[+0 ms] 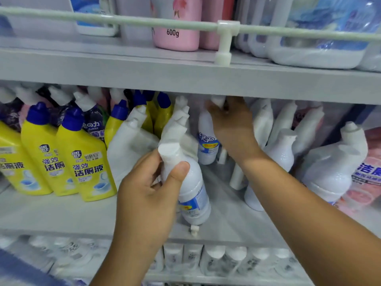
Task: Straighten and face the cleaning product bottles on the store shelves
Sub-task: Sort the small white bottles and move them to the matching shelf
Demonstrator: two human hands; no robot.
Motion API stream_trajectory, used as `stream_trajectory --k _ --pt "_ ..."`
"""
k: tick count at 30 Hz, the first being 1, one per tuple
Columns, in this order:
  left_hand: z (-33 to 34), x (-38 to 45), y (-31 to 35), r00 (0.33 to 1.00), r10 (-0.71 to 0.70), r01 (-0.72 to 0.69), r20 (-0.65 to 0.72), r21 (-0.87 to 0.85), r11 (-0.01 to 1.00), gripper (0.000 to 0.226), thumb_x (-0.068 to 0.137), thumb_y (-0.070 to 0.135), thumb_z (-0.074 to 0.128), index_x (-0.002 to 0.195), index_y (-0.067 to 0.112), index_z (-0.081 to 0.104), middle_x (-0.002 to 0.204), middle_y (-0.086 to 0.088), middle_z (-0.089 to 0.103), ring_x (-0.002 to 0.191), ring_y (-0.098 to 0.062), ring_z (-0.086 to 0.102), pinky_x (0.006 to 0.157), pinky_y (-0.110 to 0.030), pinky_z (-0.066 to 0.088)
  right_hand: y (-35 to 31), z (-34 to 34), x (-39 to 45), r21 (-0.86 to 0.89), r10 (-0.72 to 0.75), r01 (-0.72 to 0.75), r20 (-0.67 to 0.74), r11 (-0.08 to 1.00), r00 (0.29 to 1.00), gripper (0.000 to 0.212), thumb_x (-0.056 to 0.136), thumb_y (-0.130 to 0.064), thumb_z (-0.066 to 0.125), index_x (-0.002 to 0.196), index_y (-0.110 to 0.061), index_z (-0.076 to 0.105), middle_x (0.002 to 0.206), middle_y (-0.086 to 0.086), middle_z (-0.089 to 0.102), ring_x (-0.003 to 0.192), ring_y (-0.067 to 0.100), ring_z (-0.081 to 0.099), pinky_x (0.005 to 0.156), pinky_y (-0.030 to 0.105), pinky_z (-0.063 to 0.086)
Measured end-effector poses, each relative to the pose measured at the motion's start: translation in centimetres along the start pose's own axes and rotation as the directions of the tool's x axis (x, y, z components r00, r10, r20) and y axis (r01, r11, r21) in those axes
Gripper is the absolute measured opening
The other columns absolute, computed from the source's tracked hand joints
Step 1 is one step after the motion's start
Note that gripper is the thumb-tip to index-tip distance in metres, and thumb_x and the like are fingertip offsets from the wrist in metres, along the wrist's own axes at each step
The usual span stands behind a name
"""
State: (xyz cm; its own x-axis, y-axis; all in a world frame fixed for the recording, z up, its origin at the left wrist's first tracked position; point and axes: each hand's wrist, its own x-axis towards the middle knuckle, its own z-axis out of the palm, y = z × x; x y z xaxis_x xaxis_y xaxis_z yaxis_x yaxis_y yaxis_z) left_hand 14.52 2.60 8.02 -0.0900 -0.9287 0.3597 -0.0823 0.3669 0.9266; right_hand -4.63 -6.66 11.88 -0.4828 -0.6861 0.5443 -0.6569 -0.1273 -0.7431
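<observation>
Bottles sit in both your hands: your left hand [148, 188] grips a white bottle [189, 190] by its neck, tilted, base toward the shelf edge [61, 219]. Beyond it, your right hand [231, 124] clasps a rear white bottle's [207, 141] neck, upright.

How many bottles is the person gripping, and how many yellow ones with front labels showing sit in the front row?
White bottles gripped: 2, one in the left hand at the shelf front, one in the right hand further back
Yellow bottles with front labels showing: 3
Total: 5
</observation>
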Motion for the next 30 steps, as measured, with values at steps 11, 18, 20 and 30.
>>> stream_trajectory --k 11,18,20,30 --pt "2.4 1.1 -1.7 0.986 -0.018 -0.006 0.168 0.141 0.990 0.016 0.092 0.044 0.067 0.107 0.039 0.070 0.104 0.020 0.073 0.100 0.002 0.067 0.082 -0.026 0.052 1.3 -9.8 -10.5 0.029 0.090 -0.095 0.130 0.995 0.987 0.007 0.093 -0.027 0.067 0.099 -0.028 0.064 0.100 -0.018 0.064 0.094 -0.010 0.057 0.076 0.000 0.038" --pt "4.5 0.5 -3.6 0.983 -0.032 0.011 0.179 0.118 0.993 0.040 0.090 0.062 0.061 0.128 0.049 0.058 0.123 0.023 0.068 0.115 0.000 0.064 0.097 -0.036 0.055 4.1 -10.2 -12.2 0.105 0.147 -0.153 0.070 0.983 0.987 0.022 0.090 -0.044 0.068 0.110 -0.035 0.065 0.109 -0.016 0.068 0.102 0.001 0.065 0.087 0.020 0.052" --pt "5.0 -0.9 -4.4 0.982 -0.113 0.104 0.153 0.066 0.992 0.055 0.075 0.062 0.071 0.127 0.054 0.054 0.122 0.028 0.067 0.113 0.005 0.064 0.093 -0.028 0.054 5.3 -9.9 -13.4 0.160 0.169 -0.196 0.167 0.968 0.971 0.049 0.084 -0.048 0.074 0.129 -0.037 0.057 0.123 -0.018 0.064 0.115 0.003 0.062 0.093 0.024 0.052" --pt "7.7 -4.1 -6.4 0.977 -0.213 0.209 -0.003 0.206 0.956 0.066 0.072 0.036 0.090 0.124 0.051 0.052 0.115 0.031 0.067 0.101 0.011 0.065 0.090 -0.026 0.056 10.3 -11.0 -17.1 0.168 0.292 -0.365 0.344 0.916 0.892 0.059 0.076 -0.028 0.087 0.126 -0.043 0.059 0.122 -0.022 0.067 0.113 0.000 0.063 0.097 0.039 0.055"
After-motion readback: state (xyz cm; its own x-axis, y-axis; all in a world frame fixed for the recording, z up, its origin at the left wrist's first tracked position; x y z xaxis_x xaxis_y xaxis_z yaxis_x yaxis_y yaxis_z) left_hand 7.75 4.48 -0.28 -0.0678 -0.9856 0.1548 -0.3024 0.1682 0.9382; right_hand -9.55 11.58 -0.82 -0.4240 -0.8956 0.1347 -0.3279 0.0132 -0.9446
